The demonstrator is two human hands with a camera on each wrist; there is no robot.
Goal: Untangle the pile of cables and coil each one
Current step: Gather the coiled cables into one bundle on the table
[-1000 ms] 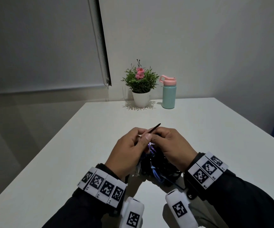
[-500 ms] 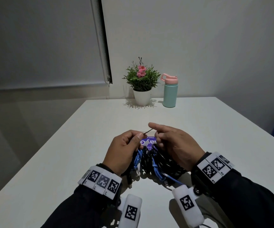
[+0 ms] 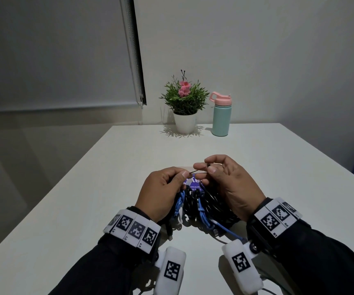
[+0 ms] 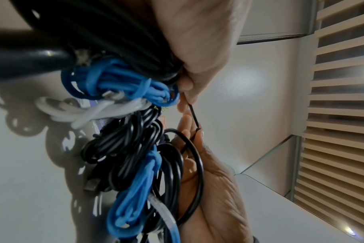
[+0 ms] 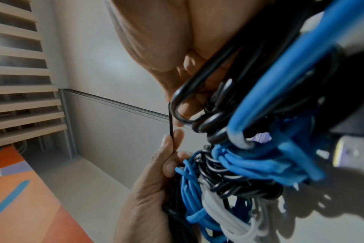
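Note:
A tangled bundle of cables hangs between my hands just above the white table (image 3: 82, 209): black cables (image 3: 212, 206), blue cables (image 3: 204, 215) and a white cable (image 3: 180, 218). A purple printed label (image 3: 194, 185) shows at its top. My left hand (image 3: 183, 175) pinches one end of a thin black strand (image 3: 197, 170) with thumb and forefinger while cables hang from under its palm. My right hand (image 3: 206, 167) pinches the other end, loops of black cable lying against its palm. The left wrist view shows the strand (image 4: 194, 116) taut between the two pinches. A USB plug (image 5: 353, 151) dangles near the right wrist.
A potted plant with pink flowers (image 3: 184, 103) and a teal bottle with a pink lid (image 3: 220, 117) stand at the table's far edge by the wall. A window blind (image 3: 137, 60) hangs behind on the left. The table's left edge drops to the floor.
The strand's free end stuck up past my fingers; my right hand has now taken it and the hands have drawn apart, stretching it. The purple label has come into sight.

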